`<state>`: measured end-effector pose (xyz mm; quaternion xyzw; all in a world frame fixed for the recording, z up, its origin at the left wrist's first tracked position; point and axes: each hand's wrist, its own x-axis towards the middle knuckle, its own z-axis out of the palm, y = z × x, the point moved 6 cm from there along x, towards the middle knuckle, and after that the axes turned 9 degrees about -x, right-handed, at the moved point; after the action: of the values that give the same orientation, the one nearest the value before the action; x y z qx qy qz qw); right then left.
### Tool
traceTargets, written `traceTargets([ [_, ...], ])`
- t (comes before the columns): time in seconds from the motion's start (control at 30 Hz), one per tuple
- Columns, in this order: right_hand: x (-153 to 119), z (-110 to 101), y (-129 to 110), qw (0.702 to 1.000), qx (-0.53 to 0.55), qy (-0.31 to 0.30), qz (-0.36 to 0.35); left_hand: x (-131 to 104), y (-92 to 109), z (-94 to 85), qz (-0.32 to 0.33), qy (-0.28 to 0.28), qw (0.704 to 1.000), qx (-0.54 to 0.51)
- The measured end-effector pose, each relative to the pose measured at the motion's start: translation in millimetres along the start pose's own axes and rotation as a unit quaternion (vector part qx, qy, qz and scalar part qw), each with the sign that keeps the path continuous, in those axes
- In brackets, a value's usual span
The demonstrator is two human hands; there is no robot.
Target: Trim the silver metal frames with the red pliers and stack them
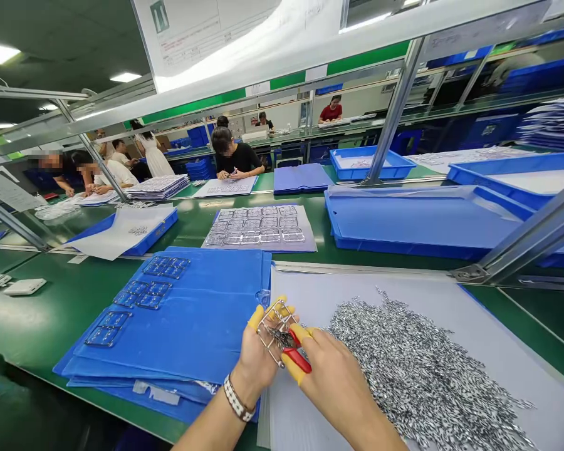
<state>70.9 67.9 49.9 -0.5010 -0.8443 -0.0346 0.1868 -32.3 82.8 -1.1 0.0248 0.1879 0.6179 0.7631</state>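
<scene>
My left hand (258, 351), with yellow finger covers and a patterned wristband, holds a small metal frame (267, 341) over its palm. Red-handled pliers (298, 358) are gripped in my right hand (326, 369), and their jaws are at the middle of the frame. To the right, a large pile of small silvery metal parts (413, 363) lies on a white sheet (305, 413). Several similar metal frames (167, 267) rest on the blue plastic sheets (202, 313) to the left. What the plier jaws grip is too small to tell.
Behind are a white sheet with rows of frames (258, 225), a blue tray (418, 219) and another tray with paper (169, 222). A metal post (536, 232) slants at the right. A person in black (239, 160) works across the table.
</scene>
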Motion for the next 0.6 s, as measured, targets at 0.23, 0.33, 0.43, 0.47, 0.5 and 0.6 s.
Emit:
traceTargets([
  [0.23,5,-1,-1,0.998,-0.016,-0.060,0.022,0,-4,-4.3,0.022,0.009,0.999,0.035],
  [0.33,3,-3,0,0.997,-0.013,-0.067,0.028,-1,-6,-3.4,0.027,0.007,0.998,0.053],
  [0.43,0,-6,1,0.997,-0.018,-0.073,0.031,-1,-7,-3.3,0.032,0.005,0.997,0.069],
  [0.47,-1,-7,1,0.997,-0.019,-0.073,0.031,-1,-7,-3.6,0.033,0.005,0.997,0.074],
  [0.5,-1,-8,1,0.997,-0.019,-0.072,0.030,-1,-7,-3.9,0.035,0.006,0.996,0.077],
  [0.6,-3,-11,1,0.998,-0.021,-0.062,0.026,-1,-8,-4.6,0.041,0.003,0.995,0.088],
])
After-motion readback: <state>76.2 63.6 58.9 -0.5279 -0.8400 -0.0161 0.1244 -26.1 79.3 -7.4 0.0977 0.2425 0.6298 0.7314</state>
